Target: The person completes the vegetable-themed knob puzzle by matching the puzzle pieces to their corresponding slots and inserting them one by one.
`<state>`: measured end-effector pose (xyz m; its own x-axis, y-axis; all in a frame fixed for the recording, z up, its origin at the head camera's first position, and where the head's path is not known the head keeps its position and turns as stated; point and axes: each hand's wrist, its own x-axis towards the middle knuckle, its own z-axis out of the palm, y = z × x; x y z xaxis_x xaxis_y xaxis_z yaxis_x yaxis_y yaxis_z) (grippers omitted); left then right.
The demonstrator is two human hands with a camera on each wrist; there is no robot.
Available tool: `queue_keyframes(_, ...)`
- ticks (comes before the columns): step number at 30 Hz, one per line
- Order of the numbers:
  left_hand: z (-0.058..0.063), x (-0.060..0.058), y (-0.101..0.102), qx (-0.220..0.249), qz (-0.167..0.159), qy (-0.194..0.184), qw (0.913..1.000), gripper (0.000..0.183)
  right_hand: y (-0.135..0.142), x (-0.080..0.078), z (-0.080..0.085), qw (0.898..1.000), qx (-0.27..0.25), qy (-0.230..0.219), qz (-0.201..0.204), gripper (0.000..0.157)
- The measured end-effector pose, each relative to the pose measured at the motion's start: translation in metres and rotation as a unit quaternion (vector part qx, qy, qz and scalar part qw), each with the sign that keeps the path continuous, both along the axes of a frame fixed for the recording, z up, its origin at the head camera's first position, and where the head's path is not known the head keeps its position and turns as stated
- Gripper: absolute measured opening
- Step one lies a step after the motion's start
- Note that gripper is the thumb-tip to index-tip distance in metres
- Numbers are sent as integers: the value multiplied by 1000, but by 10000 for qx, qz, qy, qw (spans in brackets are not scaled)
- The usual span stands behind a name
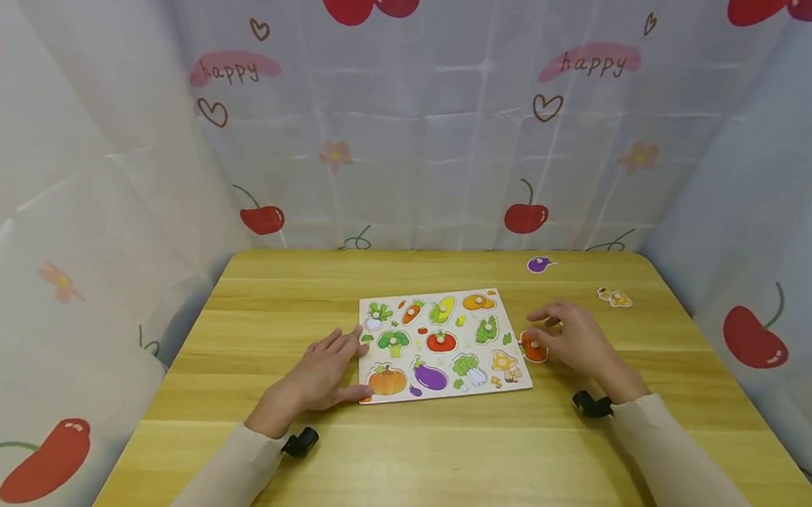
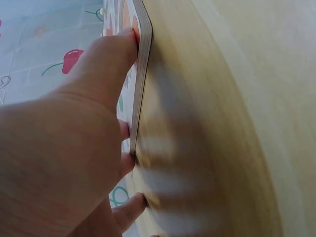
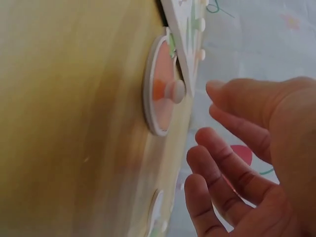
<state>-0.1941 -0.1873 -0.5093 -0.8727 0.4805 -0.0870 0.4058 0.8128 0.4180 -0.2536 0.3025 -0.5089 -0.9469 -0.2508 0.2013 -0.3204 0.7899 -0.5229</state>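
At the near edge of the scene, two pale sleeves (image 1: 210, 492) reach in over the wood-grain worktop (image 1: 452, 473), a small black camera (image 1: 299, 442) at the left wrist, another at the right. And look at the left hand (image 1: 322, 374): fingers spread, gripping nothing, the thumb resting on the near-left corner of the vegetable puzzle board (image 1: 442, 393), fingertips at its left edge! That board lies flat near the middle of the worktop, pumpkin, eggplant, cabbage and mushroom pictures along its near row, then broccoli, a tomato and a leafy green, then radish, carrot, corn and potatoes across the far one. Over on the right, the right hand (image 1: 581, 341) hovers, fingers loosely bent and released, just beside the red piece (image 1: 533, 348); the right wrist view shows daylight between fingertips and its white knob. The red piece sits on the worktop right by the board's right edge, with a little green at one end; whether the two touch, I can't tell. Further out, beyond the right hand, there's the yellow mushroom piece (image 1: 619, 298), and farther still, near the back edge, the purple eggplant piece (image 1: 539, 264)! Behind it all hangs the pale curtain (image 1: 415, 181), printed with cherries, hearts, flowers and the word "happy".
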Motion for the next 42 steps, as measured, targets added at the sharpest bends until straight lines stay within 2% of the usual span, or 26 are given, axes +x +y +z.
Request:
queue_keyframes(12,2,-1,0,-24,-46,-5,10000,87,10,5,-9,9985,189,-143,485,22)
queue_keyframes(19,2,1,-1,-21,-25,-19,10000,86,11,6,-7,9981,222,-228,526,20)
queue_keyframes(30,2,-3,0,-66,-19,-97,9999,83,14,6,-6,9976,270,-206,602,17)
queue_keyframes(38,5,-6,1,-336,-153,141,9992,87,17,7,-6,9972,243,-272,652,9)
queue_keyframes(42,8,-7,-1,-387,-184,116,9990,91,17,5,-6,9973,245,-201,656,6)
